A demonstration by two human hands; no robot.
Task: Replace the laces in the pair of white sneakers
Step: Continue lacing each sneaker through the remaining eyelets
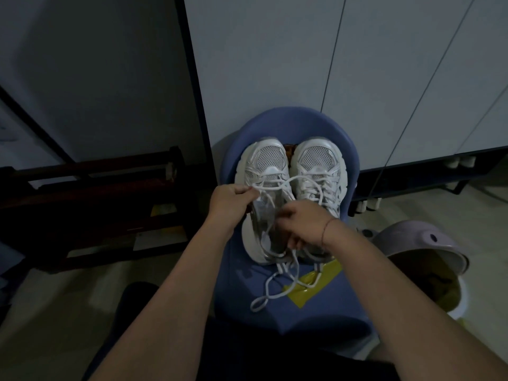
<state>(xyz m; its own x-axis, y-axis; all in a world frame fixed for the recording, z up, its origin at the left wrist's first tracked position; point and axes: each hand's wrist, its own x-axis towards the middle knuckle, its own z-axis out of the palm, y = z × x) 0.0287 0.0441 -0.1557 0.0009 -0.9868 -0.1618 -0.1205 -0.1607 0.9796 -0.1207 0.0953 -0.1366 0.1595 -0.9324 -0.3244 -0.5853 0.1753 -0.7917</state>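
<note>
Two white sneakers stand side by side on a blue chair seat (343, 166), toes pointing away from me. My left hand (229, 200) pinches a white lace (270, 188) of the left sneaker (265, 171) and holds it out to the left. Over that shoe's opening, my right hand (305, 224) is closed on another part of the lace. The right sneaker (319, 166) is laced, partly hidden behind my right hand. A loose white lace (270, 292) trails off the heels onto the seat, across a yellow wrapper (305, 291).
White cabinet doors (302, 64) rise right behind the chair. A dark wooden rack (90, 204) stands on the left. A pale purple bin (420, 251) with an open lid sits on the floor at the right. My dark-clothed lap fills the bottom.
</note>
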